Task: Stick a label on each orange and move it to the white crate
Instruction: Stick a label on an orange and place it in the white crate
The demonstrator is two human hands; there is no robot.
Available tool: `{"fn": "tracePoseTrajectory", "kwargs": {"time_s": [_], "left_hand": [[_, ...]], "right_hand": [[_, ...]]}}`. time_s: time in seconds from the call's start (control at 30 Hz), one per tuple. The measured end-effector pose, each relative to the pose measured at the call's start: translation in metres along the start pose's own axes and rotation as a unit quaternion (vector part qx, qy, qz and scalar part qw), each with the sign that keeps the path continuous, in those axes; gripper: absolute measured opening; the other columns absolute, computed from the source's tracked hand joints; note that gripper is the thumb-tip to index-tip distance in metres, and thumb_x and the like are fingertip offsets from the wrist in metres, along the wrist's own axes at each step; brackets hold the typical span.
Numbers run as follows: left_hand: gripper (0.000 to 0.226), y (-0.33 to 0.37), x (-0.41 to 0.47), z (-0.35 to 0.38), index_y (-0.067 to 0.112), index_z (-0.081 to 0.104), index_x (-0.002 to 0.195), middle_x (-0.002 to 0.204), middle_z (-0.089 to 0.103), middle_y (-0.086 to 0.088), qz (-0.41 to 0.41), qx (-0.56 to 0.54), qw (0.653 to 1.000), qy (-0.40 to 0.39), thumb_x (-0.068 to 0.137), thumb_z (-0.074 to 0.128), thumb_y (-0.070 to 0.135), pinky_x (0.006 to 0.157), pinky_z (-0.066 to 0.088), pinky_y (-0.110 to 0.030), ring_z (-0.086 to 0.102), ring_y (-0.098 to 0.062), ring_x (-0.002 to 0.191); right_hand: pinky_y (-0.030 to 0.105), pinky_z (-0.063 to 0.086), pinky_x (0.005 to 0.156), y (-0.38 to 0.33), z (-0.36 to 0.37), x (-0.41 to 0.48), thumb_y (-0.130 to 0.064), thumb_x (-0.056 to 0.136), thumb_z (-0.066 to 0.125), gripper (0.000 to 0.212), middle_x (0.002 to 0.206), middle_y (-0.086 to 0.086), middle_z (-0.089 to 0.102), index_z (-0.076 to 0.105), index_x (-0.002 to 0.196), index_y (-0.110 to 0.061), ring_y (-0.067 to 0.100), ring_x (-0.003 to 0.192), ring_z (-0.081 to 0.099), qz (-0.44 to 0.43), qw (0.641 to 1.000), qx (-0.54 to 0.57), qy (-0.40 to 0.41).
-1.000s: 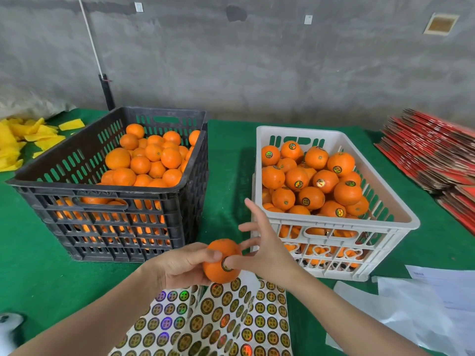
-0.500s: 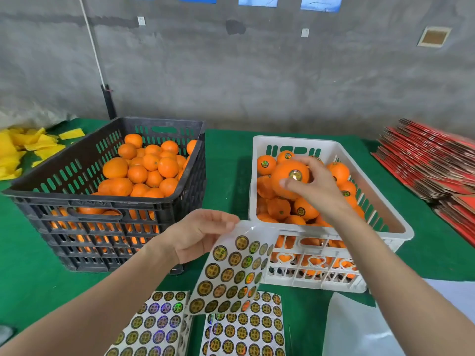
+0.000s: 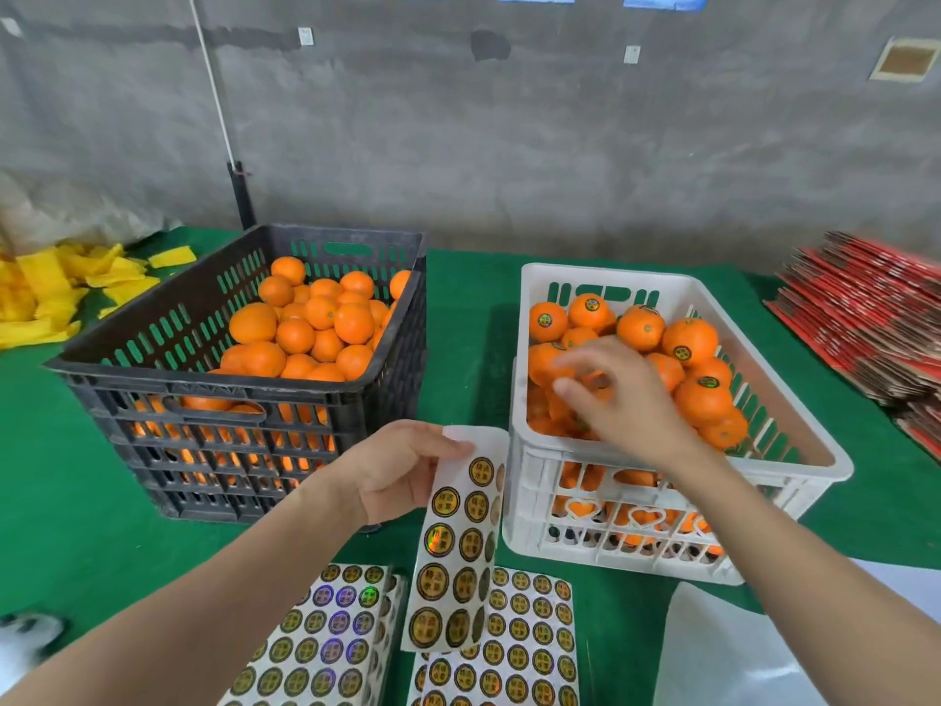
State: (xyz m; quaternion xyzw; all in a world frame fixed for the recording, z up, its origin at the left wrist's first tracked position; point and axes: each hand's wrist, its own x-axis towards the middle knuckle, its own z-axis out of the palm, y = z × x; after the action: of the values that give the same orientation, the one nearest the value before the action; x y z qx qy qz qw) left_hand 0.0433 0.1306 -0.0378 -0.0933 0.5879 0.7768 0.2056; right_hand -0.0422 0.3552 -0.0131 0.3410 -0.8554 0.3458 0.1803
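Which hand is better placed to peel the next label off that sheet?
Probably the right hand: it hovers over the white crate, apparently empty, while the left hand holds the label sheet up.

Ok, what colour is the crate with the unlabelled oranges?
The crate is black, seen in the head view.

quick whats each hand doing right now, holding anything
left hand: pinching a sticker sheet near its top edge.
right hand: open, holding nothing, above the oranges in the white crate.
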Motion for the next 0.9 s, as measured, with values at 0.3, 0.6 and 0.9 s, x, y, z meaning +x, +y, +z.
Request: {"fn": "tracePoseTrajectory", "kwargs": {"time_s": [0.3, 0.6, 0.9], "left_hand": [[0.008, -0.006, -0.005, 0.003, 0.005, 0.065, 0.073, 0.07, 0.066, -0.013, 0.02, 0.0, 0.998, 0.059, 0.08, 0.063, 0.007, 0.053, 0.053, -0.029, 0.064, -0.023, 0.058], [0.032, -0.007, -0.003, -0.001, 0.011, 0.042, 0.064, 0.058, 0.052, -0.007, 0.072, 0.076, 0.979, 0.178, 0.084, 0.062, -0.003, 0.042, 0.043, -0.022, 0.053, -0.016, 0.048], [0.025, 0.014, -0.035, -0.037, 0.008, 0.047, 0.071, 0.063, 0.066, -0.01, 0.103, 0.217, 0.97, 0.043, 0.087, 0.066, 0.004, 0.044, 0.05, -0.024, 0.064, -0.022, 0.055]], "right_hand": [[0.034, 0.054, 0.063, -0.065, 0.058, -0.049, -0.018, 0.073, 0.072, 0.013, 0.075, 0.007, 0.064, 0.075, 0.081, -0.008, 0.026, 0.07, 0.062, -0.079, 0.996, -0.032, 0.023], [0.028, 0.048, 0.081, -0.076, 0.062, -0.038, -0.012, 0.082, 0.068, 0.01, 0.094, -0.005, 0.063, 0.067, 0.091, -0.017, 0.01, 0.093, 0.059, -0.049, 0.987, 0.144, 0.055], [0.042, 0.051, 0.085, -0.078, 0.055, -0.005, -0.009, 0.084, 0.067, 0.067, 0.074, -0.001, 0.065, 0.033, 0.121, -0.052, 0.011, 0.075, 0.063, 0.077, 0.96, 0.209, -0.171]]}}
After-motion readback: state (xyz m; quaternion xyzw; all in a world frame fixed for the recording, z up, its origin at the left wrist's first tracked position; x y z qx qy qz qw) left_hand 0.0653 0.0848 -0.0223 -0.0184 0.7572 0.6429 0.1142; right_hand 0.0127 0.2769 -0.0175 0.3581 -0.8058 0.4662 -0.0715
